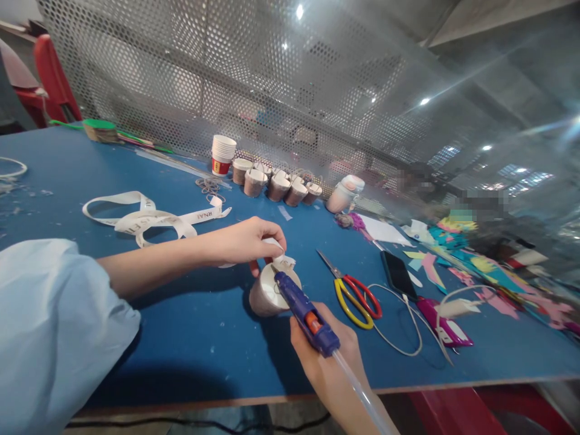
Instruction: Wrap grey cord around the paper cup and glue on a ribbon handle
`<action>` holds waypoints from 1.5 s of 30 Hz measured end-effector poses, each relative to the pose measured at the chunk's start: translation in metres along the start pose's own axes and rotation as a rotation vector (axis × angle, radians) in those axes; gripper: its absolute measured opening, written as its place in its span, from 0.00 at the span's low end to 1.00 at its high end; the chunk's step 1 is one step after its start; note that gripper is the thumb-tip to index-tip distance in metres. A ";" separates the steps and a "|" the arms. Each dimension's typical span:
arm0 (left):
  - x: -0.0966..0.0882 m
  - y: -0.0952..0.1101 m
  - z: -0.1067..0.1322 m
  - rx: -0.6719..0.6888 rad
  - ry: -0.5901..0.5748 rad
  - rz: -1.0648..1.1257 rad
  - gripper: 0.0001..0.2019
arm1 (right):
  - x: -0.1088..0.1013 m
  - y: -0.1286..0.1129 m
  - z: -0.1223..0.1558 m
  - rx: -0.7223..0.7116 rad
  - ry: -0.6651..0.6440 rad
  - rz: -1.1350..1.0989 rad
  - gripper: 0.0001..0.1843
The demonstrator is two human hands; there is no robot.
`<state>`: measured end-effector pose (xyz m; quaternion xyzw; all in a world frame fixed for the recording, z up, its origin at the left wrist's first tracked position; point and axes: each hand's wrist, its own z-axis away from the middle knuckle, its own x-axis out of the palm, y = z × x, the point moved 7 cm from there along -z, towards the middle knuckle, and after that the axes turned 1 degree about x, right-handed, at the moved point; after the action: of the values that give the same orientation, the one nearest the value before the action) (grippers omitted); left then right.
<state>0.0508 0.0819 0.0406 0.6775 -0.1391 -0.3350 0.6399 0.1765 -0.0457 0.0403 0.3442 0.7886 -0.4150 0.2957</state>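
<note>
My right hand (335, 344) is wrapped round a blue glue gun (296, 296) with a clear glue stick (357, 386) sticking out of its back. Its nozzle points into the mouth of a paper cup (265, 296) on the blue table. Above the cup's far rim, my left hand (260, 238) pinches a piece of white printed ribbon (283, 260). Whether the nozzle touches the ribbon or the cup, I cannot tell. A longer loose ribbon (149, 220) lies curled behind my left forearm.
Scissors (356, 296) with red and yellow handles lie right of the cup. Beyond them are a phone (397, 275), a purple packet (444, 323) and coloured paper scraps. Several brown cups (278, 186), stacked paper cups (223, 151) and a jar (344, 193) stand along the back.
</note>
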 end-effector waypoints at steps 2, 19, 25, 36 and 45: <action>0.000 0.000 0.000 -0.002 0.000 0.001 0.07 | 0.001 0.002 0.000 0.020 0.004 -0.006 0.07; -0.001 -0.001 0.000 0.001 -0.002 0.019 0.06 | 0.005 0.006 0.001 0.062 0.030 -0.046 0.09; -0.001 -0.001 0.000 -0.001 -0.002 0.026 0.06 | 0.003 0.005 0.002 0.049 0.066 -0.011 0.07; 0.000 -0.002 0.001 -0.013 -0.005 0.029 0.06 | 0.009 0.018 0.008 0.206 0.045 -0.117 0.11; 0.001 0.000 0.003 -0.019 -0.005 0.013 0.06 | 0.006 0.004 0.003 0.080 0.047 -0.023 0.09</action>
<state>0.0498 0.0794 0.0408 0.6695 -0.1420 -0.3339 0.6482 0.1769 -0.0448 0.0324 0.3562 0.7820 -0.4415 0.2581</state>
